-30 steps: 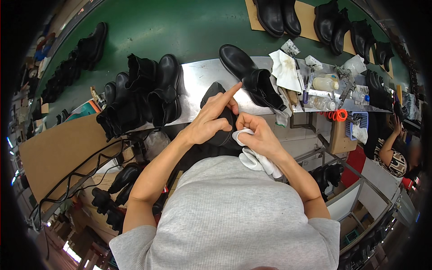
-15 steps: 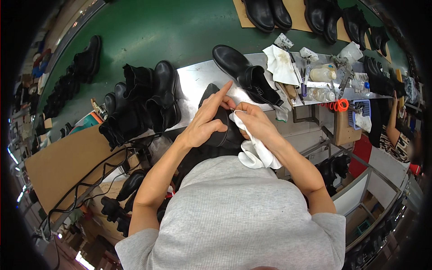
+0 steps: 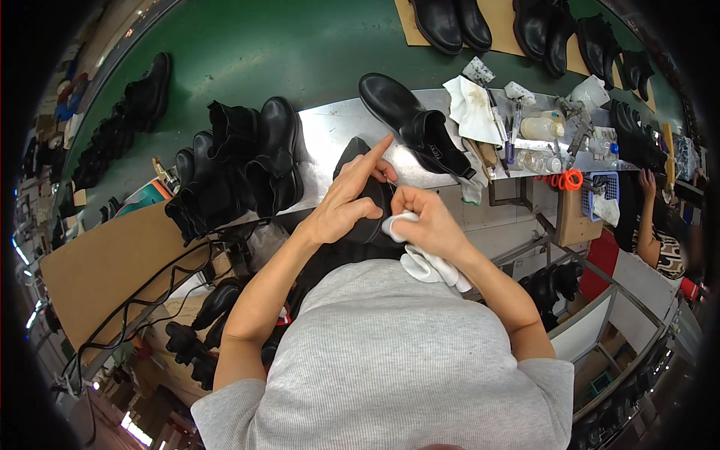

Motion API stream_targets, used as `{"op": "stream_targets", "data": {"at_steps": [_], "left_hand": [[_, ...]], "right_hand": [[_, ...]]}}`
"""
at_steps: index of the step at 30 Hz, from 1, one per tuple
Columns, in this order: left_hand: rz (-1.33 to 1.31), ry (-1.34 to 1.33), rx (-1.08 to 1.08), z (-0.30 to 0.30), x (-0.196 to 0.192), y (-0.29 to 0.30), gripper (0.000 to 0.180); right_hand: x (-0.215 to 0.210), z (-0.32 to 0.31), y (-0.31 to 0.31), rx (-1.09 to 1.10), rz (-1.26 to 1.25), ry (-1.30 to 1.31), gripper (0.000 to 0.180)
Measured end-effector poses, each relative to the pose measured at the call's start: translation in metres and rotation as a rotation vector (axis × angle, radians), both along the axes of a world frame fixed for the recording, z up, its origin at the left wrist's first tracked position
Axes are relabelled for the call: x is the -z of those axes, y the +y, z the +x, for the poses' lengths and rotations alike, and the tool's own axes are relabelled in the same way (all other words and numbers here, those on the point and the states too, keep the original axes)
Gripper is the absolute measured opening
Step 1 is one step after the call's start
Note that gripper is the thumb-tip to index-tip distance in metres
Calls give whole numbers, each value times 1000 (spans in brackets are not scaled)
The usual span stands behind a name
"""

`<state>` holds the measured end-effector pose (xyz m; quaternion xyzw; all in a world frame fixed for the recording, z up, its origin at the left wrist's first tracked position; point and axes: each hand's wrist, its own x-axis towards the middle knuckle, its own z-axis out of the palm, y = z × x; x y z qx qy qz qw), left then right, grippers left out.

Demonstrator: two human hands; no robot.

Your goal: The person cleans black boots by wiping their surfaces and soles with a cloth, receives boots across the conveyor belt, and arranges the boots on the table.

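A black boot (image 3: 365,225) is tipped in front of my body, its dark sole partly showing. Across it lies my left hand (image 3: 349,193), thumb and curled fingers gripping it while the index finger points forward. Beside its right edge, my right hand (image 3: 427,221) is closed around a white cloth (image 3: 435,271) that hangs down toward my shirt. Its thumb and index finger pinch together near my left fingertips; a thin strand seems to run between the hands, too fine to make out. Another black boot (image 3: 405,112) lies just beyond on the metal sheet.
Several black boots (image 3: 274,142) stand at left on the green table (image 3: 322,45). Bottles (image 3: 540,127), brushes and a white rag (image 3: 474,110) crowd the right side. An orange coiled hose (image 3: 570,179) hangs at the edge near a blue basket (image 3: 602,196). A co-worker's arm (image 3: 645,217) shows far right.
My right hand has shifted slightly right and down, opening a small gap from my left fingers, and the cloth has bunched lower. My left hand keeps its place on the boot.
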<state>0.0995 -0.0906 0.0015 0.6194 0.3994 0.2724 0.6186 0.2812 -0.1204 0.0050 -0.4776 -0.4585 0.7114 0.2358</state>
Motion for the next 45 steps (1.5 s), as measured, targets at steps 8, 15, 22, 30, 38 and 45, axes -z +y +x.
{"op": "stream_targets", "data": {"at_steps": [8, 15, 22, 30, 38, 45], "left_hand": [[-2, 9, -2, 0, 0, -1, 98], [-16, -10, 1, 1, -1, -1, 98], [1, 26, 8, 1, -2, 0, 98], [-29, 13, 1, 1, -1, -1, 99], [-14, 25, 2, 1, -2, -1, 99], [-4, 16, -4, 1, 0, -1, 98]], "right_hand": [[0, 3, 2, -76, -28, 49, 11], [1, 1, -1, 0, -28, 53, 11], [-2, 1, 7, 85, -254, 126, 10], [-3, 3, 6, 18, -226, 113, 9], [-6, 2, 7, 83, -284, 146, 10], [-4, 2, 8, 9, -194, 98, 9]]}}
